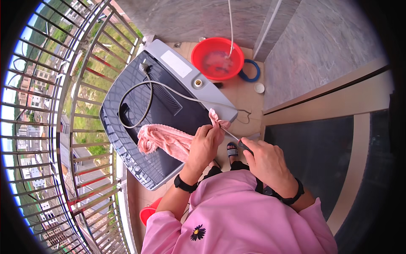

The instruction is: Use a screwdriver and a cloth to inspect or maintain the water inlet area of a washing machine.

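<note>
My left hand (202, 146) is closed on a pink towel (164, 139) at the near right edge of a grey washing machine (169, 101) with a dark, glossy top. Part of the towel lies bunched across that top, and its other end sticks up beyond my fingers. In my right hand (270, 165) is a screwdriver (244, 145) with a dark and red handle, gripped by the fingers. Its thin metal shaft points up and left to the towel beside my left hand. The cloth hides the tip.
A looped grey power cord (149, 95) lies over the machine. Beyond it, a red basin (217, 76) holds water, with a white hose (231, 34) hanging into it. A blue ring-shaped item (252, 79) lies beside the basin. Metal railing (84, 106) runs along the left, a dark-panelled door (313, 148) at right.
</note>
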Available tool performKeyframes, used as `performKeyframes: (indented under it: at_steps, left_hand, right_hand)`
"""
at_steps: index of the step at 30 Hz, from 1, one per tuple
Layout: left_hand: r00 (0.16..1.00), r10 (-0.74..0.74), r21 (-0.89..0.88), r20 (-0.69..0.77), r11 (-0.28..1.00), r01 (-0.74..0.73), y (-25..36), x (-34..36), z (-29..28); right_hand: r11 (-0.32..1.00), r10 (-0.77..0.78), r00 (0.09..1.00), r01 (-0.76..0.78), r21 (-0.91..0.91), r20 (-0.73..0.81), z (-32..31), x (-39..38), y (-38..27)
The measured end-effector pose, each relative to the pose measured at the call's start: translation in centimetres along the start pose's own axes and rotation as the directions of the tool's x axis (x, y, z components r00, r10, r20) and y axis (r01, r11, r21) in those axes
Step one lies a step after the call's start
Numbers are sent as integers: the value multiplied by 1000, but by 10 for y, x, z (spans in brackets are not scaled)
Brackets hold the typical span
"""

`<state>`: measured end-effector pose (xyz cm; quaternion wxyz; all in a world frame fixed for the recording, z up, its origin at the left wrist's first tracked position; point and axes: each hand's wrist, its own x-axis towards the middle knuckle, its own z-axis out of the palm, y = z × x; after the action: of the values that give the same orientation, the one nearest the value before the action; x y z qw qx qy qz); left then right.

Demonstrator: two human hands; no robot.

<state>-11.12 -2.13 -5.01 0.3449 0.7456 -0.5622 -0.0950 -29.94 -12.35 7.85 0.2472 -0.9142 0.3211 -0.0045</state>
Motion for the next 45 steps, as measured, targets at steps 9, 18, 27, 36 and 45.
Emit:
performKeyframes:
  at_steps: [9, 18, 27, 36, 45]
  left_hand:
    - [975, -93, -159, 203, 979, 127, 32, -40, 3]
    - [859, -302, 60, 414, 950, 305, 30, -29, -17]
    - [895, -325, 31, 306, 943, 332, 21, -16, -6]
    - [899, -305, 34, 314, 950, 311, 15, -17, -11]
    - [695, -423, 135, 582, 892, 431, 23, -12, -46]
  right_hand:
    - [988, 42, 996, -29, 150, -85, 3, -21, 24]
    - [971, 56, 982, -12, 237, -182, 22, -15, 48]
    - [998, -23, 994, 16, -64, -105, 32, 15, 22]
    - [988, 22, 998, -13, -156, 52, 63, 63, 1]
    - [985, -46, 997, 56, -164, 64, 0, 40, 7]
